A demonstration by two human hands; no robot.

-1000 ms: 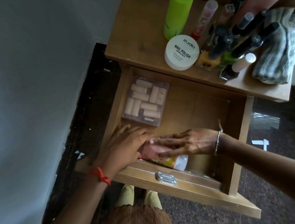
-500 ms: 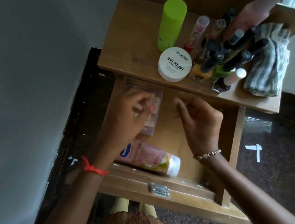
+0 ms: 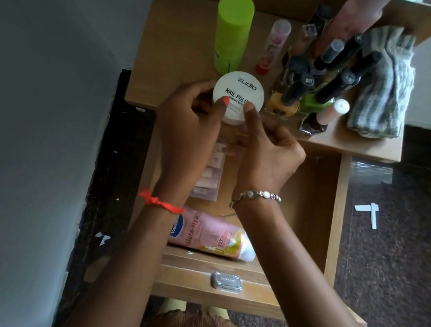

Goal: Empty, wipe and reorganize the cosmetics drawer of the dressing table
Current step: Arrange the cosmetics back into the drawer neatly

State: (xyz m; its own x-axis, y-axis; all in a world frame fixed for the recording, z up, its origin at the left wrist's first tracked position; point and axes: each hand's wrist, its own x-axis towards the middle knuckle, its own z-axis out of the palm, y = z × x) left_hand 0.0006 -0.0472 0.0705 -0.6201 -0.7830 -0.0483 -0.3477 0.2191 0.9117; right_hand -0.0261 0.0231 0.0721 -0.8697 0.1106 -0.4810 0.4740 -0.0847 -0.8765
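Note:
Both my hands hold the round white nail polish remover jar at the front edge of the dressing table top. My left hand grips its left side, thumb on the lid; my right hand pinches its lower right edge. Below them the wooden drawer stands pulled out. Inside it, a pink lotion bottle lies on its side along the front, and a clear box of fake nails sits at the back left, partly hidden by my left wrist.
On the table top stand a lime-green bottle, a slim clear tube, several nail polish bottles and a folded striped cloth. A grey wall is at the left. Dark speckled floor with paper scraps lies at the right.
Both hands left the lotion bottle in the drawer, rose past the fake-nail box, and now grip the white jar on the table top.

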